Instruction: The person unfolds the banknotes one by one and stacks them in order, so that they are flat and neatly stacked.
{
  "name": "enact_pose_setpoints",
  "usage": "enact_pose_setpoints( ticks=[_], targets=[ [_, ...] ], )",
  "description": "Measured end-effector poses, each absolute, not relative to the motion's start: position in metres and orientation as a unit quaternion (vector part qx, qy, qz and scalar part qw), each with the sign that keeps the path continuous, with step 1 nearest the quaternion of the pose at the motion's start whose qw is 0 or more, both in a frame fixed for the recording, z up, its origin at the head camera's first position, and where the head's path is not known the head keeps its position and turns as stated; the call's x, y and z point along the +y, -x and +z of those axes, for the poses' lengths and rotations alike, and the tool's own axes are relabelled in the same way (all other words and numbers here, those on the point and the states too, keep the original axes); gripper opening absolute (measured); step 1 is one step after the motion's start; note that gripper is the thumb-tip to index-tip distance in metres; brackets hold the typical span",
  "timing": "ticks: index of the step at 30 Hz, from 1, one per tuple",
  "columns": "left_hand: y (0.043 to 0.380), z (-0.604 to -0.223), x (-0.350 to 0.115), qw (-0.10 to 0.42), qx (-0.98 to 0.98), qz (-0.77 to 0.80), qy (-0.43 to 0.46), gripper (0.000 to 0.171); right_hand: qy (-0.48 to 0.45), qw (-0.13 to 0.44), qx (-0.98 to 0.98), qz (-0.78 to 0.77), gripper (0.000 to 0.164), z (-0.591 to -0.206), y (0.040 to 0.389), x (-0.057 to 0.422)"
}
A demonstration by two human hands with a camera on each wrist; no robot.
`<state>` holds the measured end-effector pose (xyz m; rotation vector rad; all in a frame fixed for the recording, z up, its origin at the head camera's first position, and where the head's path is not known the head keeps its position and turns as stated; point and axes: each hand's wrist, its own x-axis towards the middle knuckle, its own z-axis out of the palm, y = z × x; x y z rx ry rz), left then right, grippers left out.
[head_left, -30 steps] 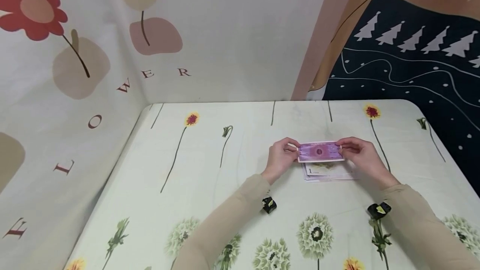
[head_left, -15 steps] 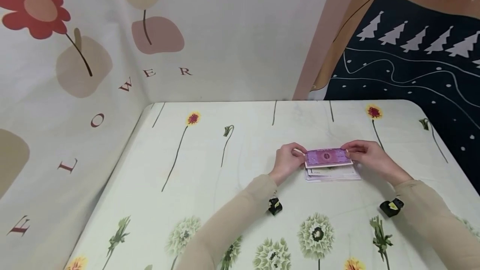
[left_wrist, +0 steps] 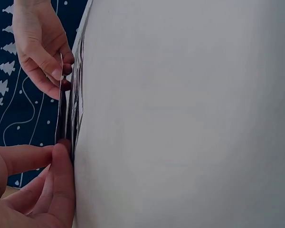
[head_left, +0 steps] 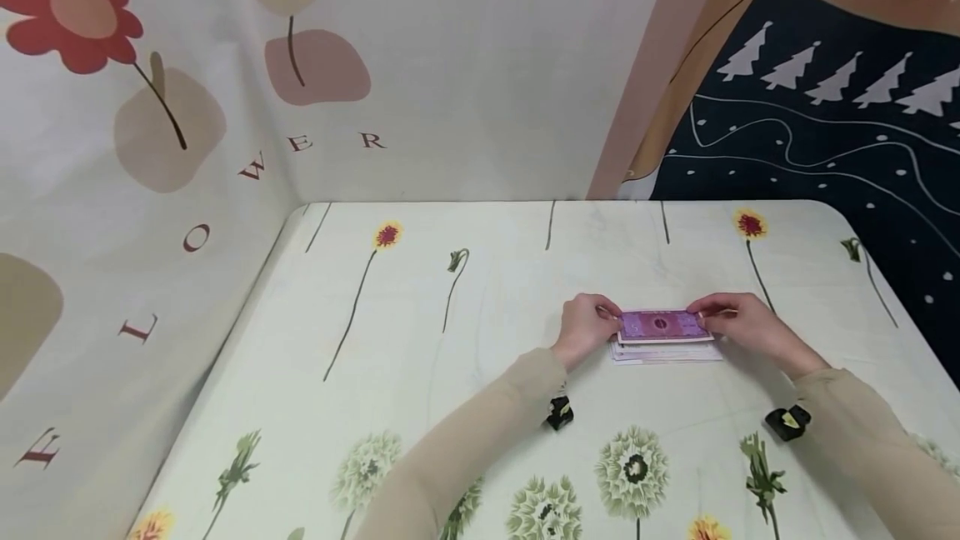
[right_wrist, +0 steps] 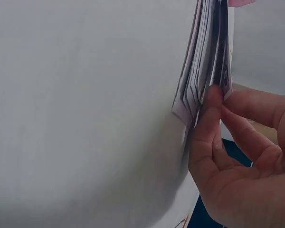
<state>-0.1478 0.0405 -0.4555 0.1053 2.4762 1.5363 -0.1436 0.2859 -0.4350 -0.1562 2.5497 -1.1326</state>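
A purple banknote (head_left: pixel 661 326) stretches between both hands, just over a small stack of banknotes (head_left: pixel 667 353) on the table. My left hand (head_left: pixel 587 329) pinches its left end between thumb and fingers. At the opposite end, my right hand (head_left: pixel 738 327) pinches the note the same way. The right wrist view shows the stack's layered edges (right_wrist: pixel 192 88) close beside the fingertips, slightly fanned. In the left wrist view the held note (left_wrist: pixel 61 107) is seen edge-on, close over the stack. Most of the stack's top is hidden under the purple note.
A white cloth with printed flowers covers the table (head_left: pixel 450 373). Behind it hangs a pale curtain (head_left: pixel 480 73) with flower prints and letters. At the right is a dark blue cloth (head_left: pixel 825 132) with printed trees. Each wrist wears a small black camera (head_left: pixel 787 422).
Both hands have moved toward the person and slightly right, lowering the purple banknote over the stack. It now covers more of the notes beneath, including the printed face visible earlier.
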Motion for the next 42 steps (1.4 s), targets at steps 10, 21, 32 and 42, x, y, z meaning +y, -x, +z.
enact_pose_setpoints(
  ticks=[10,21,32,42],
  targets=[
    [0.153,-0.448,0.043,0.14,0.869,0.475,-0.018,0.004,0.058,0.178,0.91,-0.371,0.03,-0.435,0.145,0.286],
    [0.154,-0.453,0.035,0.122,0.902,0.401,-0.099,0.007,0.072,0.164,0.909,-0.376,0.032,-0.439,0.146,0.283],
    [0.166,-0.443,-0.015,0.104,0.883,0.43,-0.158,0.013,0.056,0.14,0.937,-0.316,0.047,-0.423,0.161,0.301],
    [0.163,-0.444,-0.073,0.059,0.913,0.358,-0.186,0.023,0.092,0.105,0.957,-0.253,0.059,-0.416,0.176,0.314]
  ],
)
